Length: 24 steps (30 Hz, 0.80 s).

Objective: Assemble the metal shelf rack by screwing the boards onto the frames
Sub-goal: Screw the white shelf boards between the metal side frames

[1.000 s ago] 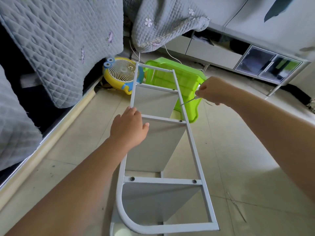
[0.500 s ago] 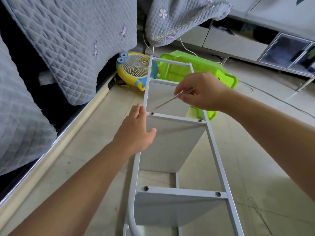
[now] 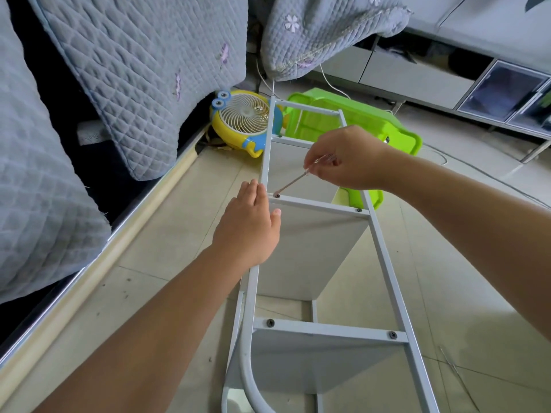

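The white metal frame (image 3: pixel 384 257) lies on top of the rack, which rests on its side on the floor. White boards (image 3: pixel 310 251) hang below its crossbars. My right hand (image 3: pixel 346 158) pinches a thin screwdriver (image 3: pixel 293 181) whose tip sits on the screw (image 3: pixel 277 195) at the left end of the middle crossbar (image 3: pixel 319 205). My left hand (image 3: pixel 249 226) rests flat on the frame's left rail beside that screw, fingers straight. Two dark screws (image 3: pixel 270 322) show on the nearer crossbar.
A green plastic stool (image 3: pixel 399 134) and a yellow round fan (image 3: pixel 241 120) lie past the rack's far end. Grey quilted bedding (image 3: pixel 143 70) and a bed edge run along the left. A low cabinet (image 3: pixel 504 90) stands at the back right. Tiled floor lies to the right.
My right hand swung left from the right rail across the frame and brought the screwdriver tip down onto the left screw. My left hand kept to the left rail. The camera moved closer.
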Each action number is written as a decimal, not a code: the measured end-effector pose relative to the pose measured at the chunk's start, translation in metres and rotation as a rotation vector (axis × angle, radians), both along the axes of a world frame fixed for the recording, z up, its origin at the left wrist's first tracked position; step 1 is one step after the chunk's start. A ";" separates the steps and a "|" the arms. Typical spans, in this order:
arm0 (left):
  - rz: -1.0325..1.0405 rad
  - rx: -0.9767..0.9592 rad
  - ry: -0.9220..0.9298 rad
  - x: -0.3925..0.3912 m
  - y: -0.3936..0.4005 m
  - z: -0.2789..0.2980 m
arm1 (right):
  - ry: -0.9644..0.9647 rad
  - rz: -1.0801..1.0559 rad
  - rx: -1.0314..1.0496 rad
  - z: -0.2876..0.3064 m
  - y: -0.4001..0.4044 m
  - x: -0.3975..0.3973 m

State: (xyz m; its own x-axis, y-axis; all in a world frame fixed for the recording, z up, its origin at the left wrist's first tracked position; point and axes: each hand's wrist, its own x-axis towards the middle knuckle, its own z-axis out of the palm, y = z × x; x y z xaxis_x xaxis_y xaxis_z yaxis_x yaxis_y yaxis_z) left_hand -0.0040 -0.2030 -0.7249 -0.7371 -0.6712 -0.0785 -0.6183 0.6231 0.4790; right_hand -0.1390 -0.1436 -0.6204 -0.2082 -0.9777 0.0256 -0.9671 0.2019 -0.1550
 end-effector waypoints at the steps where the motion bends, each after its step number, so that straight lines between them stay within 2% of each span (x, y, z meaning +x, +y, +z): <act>1: 0.000 -0.005 0.000 0.000 -0.001 -0.001 | 0.000 -0.002 -0.001 0.002 -0.001 0.000; 8: -0.007 -0.001 -0.008 0.000 -0.001 0.000 | 0.013 -0.018 0.079 0.009 -0.002 0.005; 17: 0.010 0.048 0.016 -0.002 0.000 -0.002 | 0.179 -0.040 0.246 0.024 -0.029 0.023; 24: 0.021 0.047 0.021 -0.002 0.000 -0.008 | -0.226 -0.367 0.429 0.030 -0.062 0.025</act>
State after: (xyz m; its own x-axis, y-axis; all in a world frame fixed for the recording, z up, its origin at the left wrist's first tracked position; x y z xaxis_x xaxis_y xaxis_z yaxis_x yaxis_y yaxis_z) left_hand -0.0060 -0.2029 -0.7334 -0.7246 -0.6826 -0.0948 -0.6206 0.5866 0.5204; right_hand -0.1136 -0.2052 -0.5901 -0.4877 -0.7547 -0.4388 -0.7752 0.6055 -0.1799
